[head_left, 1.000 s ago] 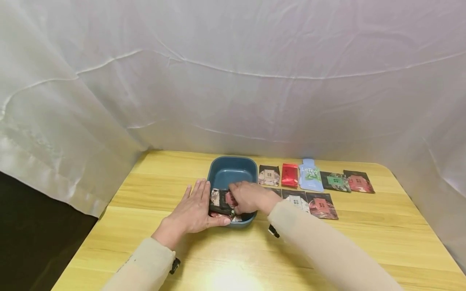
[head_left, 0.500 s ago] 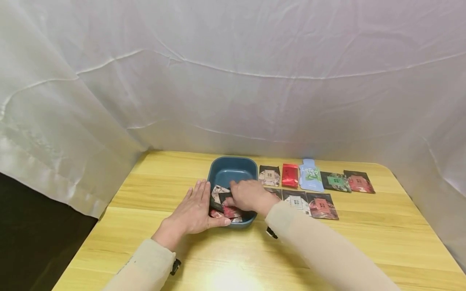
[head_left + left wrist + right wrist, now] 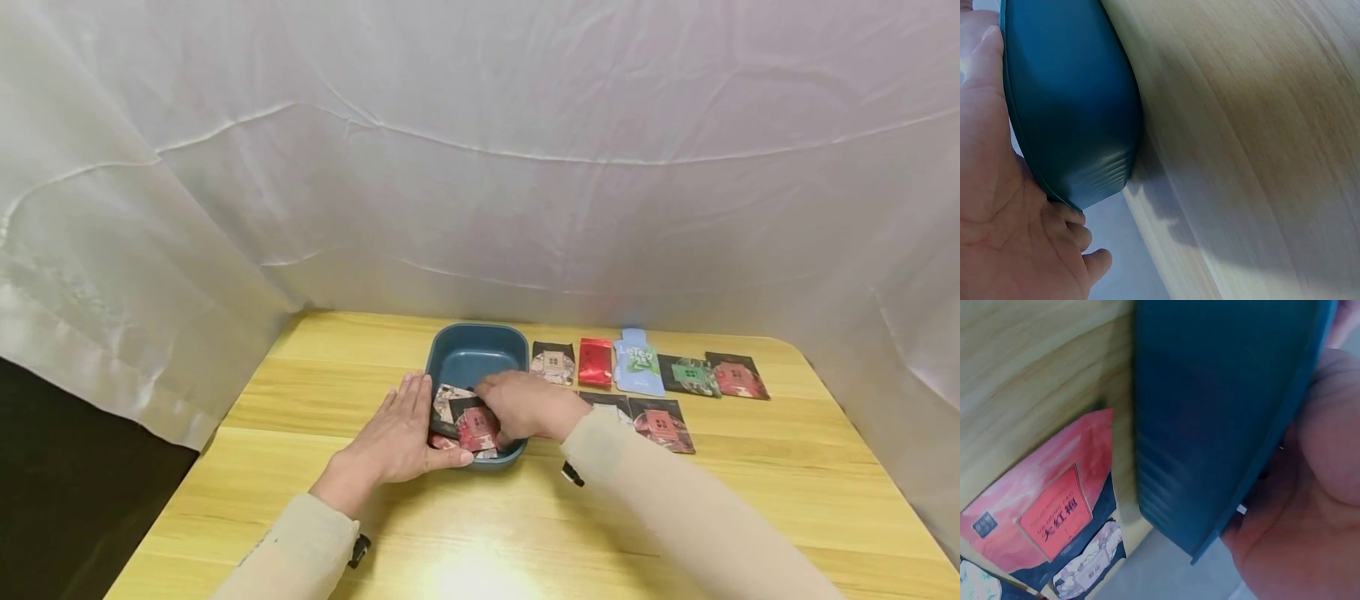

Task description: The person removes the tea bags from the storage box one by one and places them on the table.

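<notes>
A blue rounded rectangular bin (image 3: 477, 360) stands on the table, with several tea packets heaped in its near half. On top shows a black-and-red tea packet (image 3: 476, 425), overlapping a cream floral packet (image 3: 447, 402). My left hand (image 3: 392, 435) rests along the bin's left rim with fingers straight, its thumb lying over the near rim. My right hand (image 3: 531, 406) reaches over the right rim into the bin, fingers bent down beside the black-and-red packet. Its fingertips are hidden, so I cannot tell whether they pinch a packet. In the right wrist view, the bin (image 3: 1216, 412) wall covers them.
Right of the bin, tea packets lie in two rows on the wooden table (image 3: 675, 517): a shiny red packet (image 3: 596, 362), a light blue pouch (image 3: 637, 364), a green-labelled packet (image 3: 688, 375) and several black ones. A pale curtain (image 3: 480, 208) hangs behind.
The black-and-red packet, earlier partly under my right hand, now shows its label face up. My right hand has shifted slightly right of it. The left hand has stayed in place.
</notes>
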